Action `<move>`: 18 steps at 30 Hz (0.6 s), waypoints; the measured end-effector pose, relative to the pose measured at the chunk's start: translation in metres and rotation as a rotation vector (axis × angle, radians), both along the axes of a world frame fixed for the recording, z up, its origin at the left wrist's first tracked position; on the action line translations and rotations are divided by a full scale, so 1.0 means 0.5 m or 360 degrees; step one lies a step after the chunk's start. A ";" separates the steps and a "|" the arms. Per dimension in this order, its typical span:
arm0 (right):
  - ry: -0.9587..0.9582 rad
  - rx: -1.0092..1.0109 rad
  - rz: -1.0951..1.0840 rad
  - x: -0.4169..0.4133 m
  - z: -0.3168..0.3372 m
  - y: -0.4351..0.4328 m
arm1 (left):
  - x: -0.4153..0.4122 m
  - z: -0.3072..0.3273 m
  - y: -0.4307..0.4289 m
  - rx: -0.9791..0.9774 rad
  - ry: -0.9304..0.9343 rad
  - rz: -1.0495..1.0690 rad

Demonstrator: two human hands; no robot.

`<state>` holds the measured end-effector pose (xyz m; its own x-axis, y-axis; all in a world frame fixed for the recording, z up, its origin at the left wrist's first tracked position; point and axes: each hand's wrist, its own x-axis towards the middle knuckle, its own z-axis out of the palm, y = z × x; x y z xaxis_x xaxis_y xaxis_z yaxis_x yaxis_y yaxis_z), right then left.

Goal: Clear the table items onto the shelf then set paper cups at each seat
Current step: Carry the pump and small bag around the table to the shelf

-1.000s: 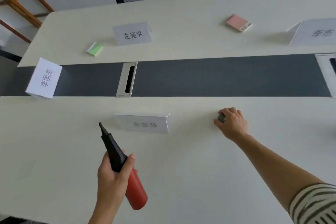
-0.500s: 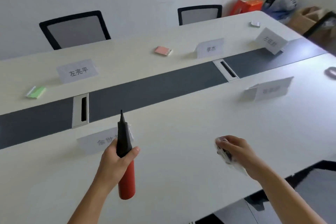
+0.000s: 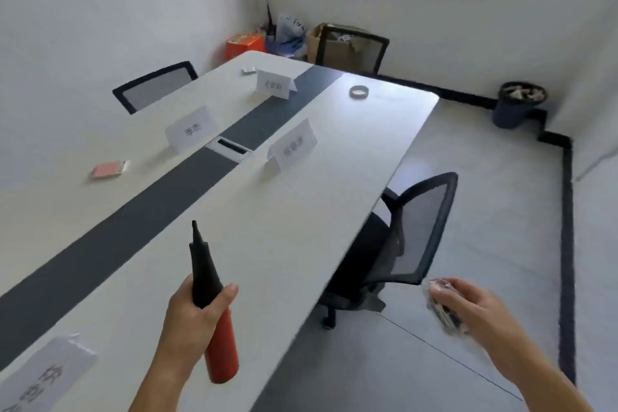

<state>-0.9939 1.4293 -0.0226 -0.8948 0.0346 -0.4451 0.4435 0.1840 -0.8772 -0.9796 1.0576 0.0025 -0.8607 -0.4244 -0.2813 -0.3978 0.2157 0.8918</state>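
While the left hand [image 3: 192, 318] hangs over the near part of the table [image 3: 301, 211], its fingers and thumb are wrapped round a hand pump [image 3: 202, 264], black nozzle pointing up and red barrel below the fist. The right hand [image 3: 478, 308] is out past the table's edge, above the floor and near a black mesh chair [image 3: 414, 231]. Its fingers are curled on a small clear packet [image 3: 441, 306] with something dark inside (too blurred to name).

On the table, a roll of tape [image 3: 358, 91] lies flat near the far end. A pink pad [image 3: 108, 169] lies across the dark centre strip, and a small white item [image 3: 248, 70] sits at the far corner. Folded name cards [image 3: 192, 129] stand along both sides.

On the floor by the right wall stands a dark bin [image 3: 516, 114], filled to the rim with pale crumpled waste [image 3: 521, 92]. In the far corner an open cardboard box [image 3: 317, 43] sits partly behind a chair back, and what it holds cannot be made out. An orange box [image 3: 244, 43] stands near it, beyond the table end.
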 end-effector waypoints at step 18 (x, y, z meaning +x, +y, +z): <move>0.0009 0.0104 -0.0694 0.044 -0.060 0.632 | -0.244 -0.033 0.700 -0.0049 0.0005 -0.0767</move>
<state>-0.9716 1.7455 -0.0524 -0.7925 0.4377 -0.4246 0.4872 0.0357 -0.8726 -1.1018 1.4074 -0.0139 -0.9622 0.0153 -0.2719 -0.2432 0.4009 0.8833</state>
